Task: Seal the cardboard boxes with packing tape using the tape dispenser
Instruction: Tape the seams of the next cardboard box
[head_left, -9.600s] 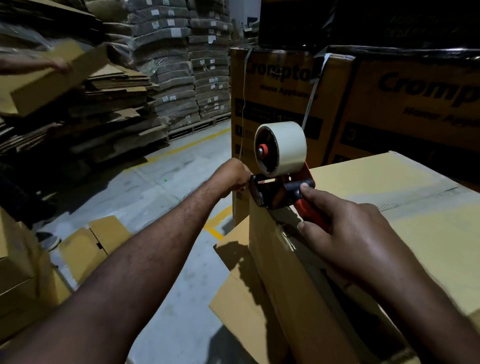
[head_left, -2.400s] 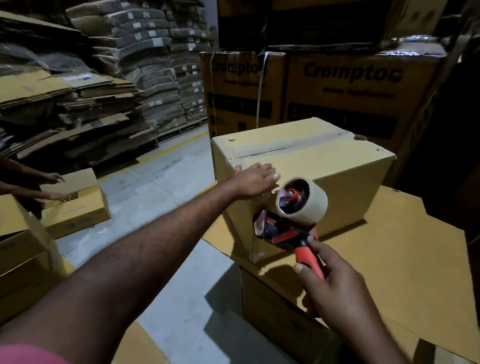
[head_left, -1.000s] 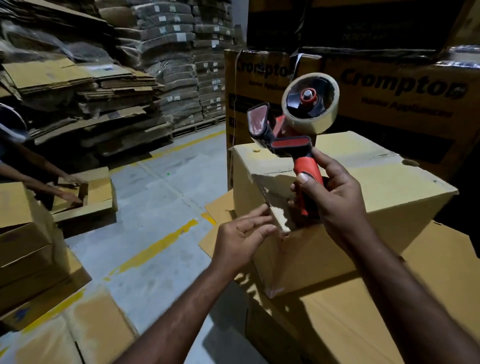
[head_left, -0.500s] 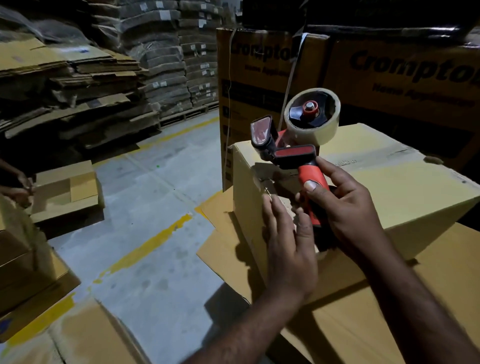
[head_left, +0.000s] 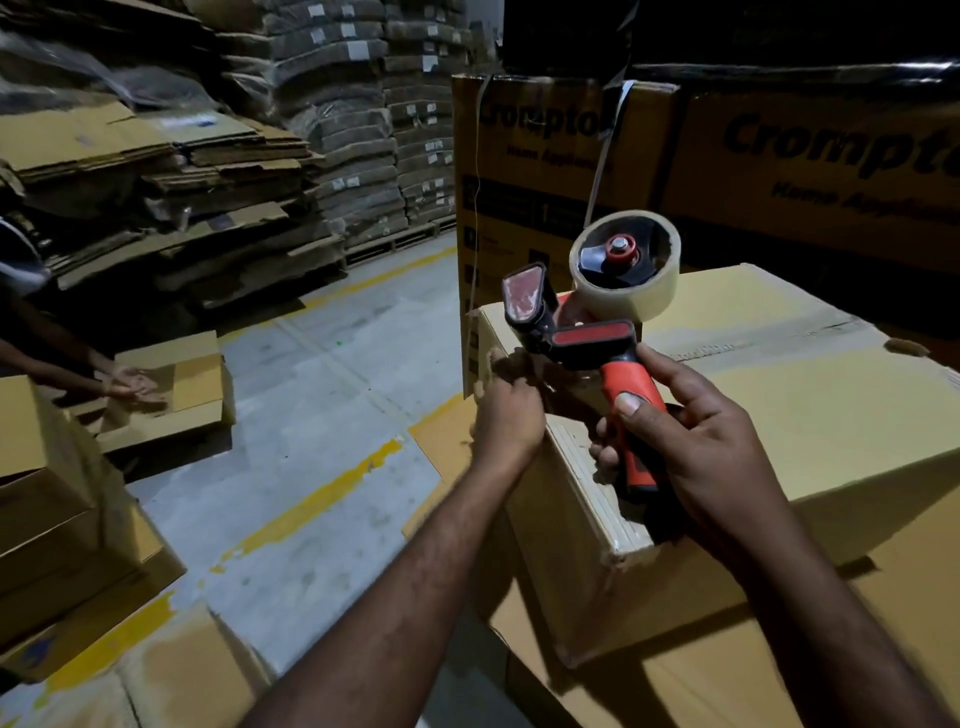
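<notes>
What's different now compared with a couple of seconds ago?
The tape dispenser came up off the side of the box and hangs above its top edge. The left hand slid from the top edge down onto that side. The right hand still grips the handle.

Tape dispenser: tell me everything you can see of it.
The tape dispenser has a black frame, an orange handle and a worn red flap at its front. A roll of pale, translucent tape sits on a red-capped hub. The right hand grips the handle and holds the tool tilted, roll uppermost, over the near top edge of the cardboard box. Whether it touches the box is unclear.
</notes>
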